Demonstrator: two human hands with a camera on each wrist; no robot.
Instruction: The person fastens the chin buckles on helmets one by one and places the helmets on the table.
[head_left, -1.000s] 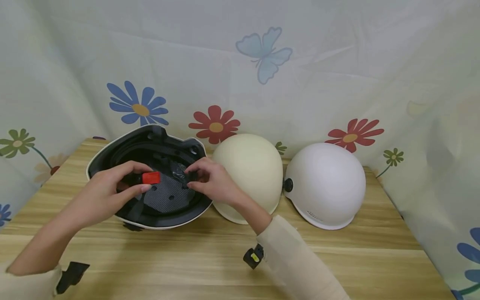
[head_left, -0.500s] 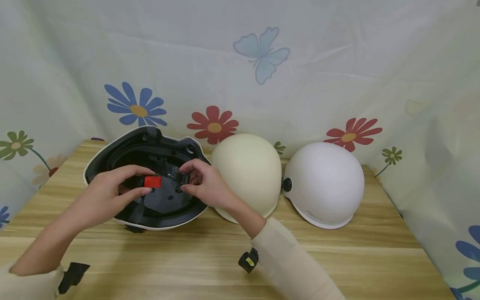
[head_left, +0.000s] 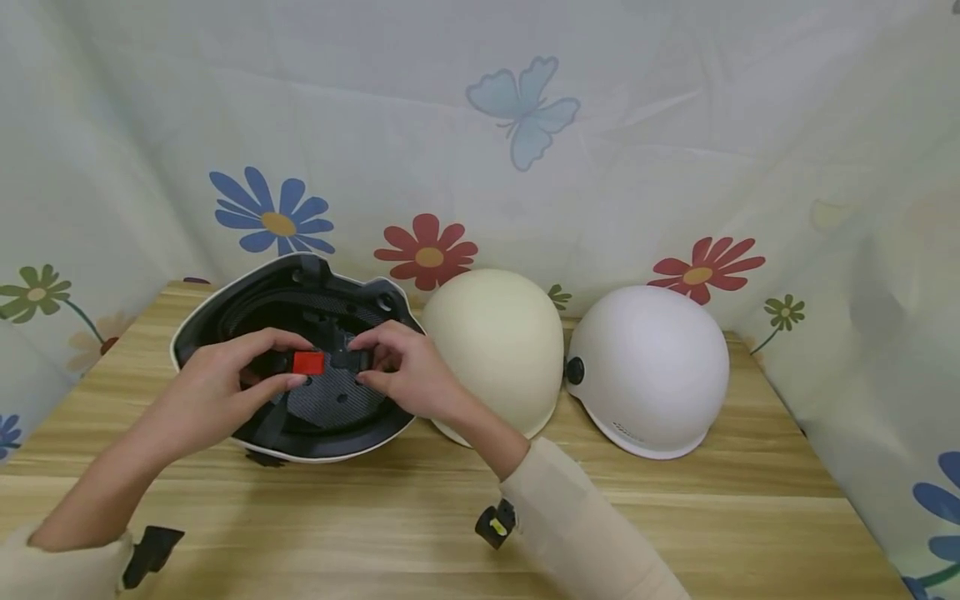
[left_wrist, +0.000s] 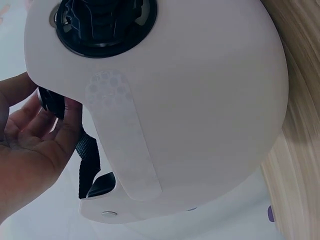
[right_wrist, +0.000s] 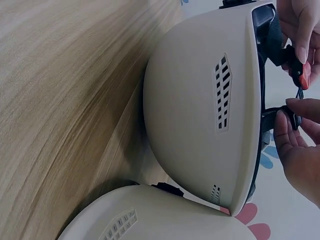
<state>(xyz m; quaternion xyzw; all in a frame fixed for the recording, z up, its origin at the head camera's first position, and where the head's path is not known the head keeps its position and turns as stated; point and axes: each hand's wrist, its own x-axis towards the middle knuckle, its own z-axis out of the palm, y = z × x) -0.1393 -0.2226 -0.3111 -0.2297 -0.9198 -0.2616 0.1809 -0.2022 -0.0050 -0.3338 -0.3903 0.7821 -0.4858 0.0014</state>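
Observation:
An off-white helmet (right_wrist: 190, 100) lies upside down on the table, its black lining (head_left: 322, 404) facing up. Above its opening, my left hand (head_left: 225, 379) pinches the red-and-black buckle half (head_left: 308, 362) of the chin strap between thumb and fingers. Facing it from the right, my right hand (head_left: 408, 367) pinches the black buckle half (head_left: 358, 360) on the other strap. A small gap separates the two halves in the head view. Black strap webbing (left_wrist: 89, 157) runs from the shell's edge up to my left hand in the left wrist view.
Right of the overturned helmet, a cream helmet (head_left: 495, 350) sits dome up, close against it. A white helmet (head_left: 652, 367) with a black side knob (head_left: 575, 369) stands further right. The wooden table (head_left: 360, 525) meets a flower-print curtain (head_left: 637, 167) behind.
My right hand has moved left with the black buckle half, which has turned to point at the red one. The gap between them has narrowed. My left hand has barely moved.

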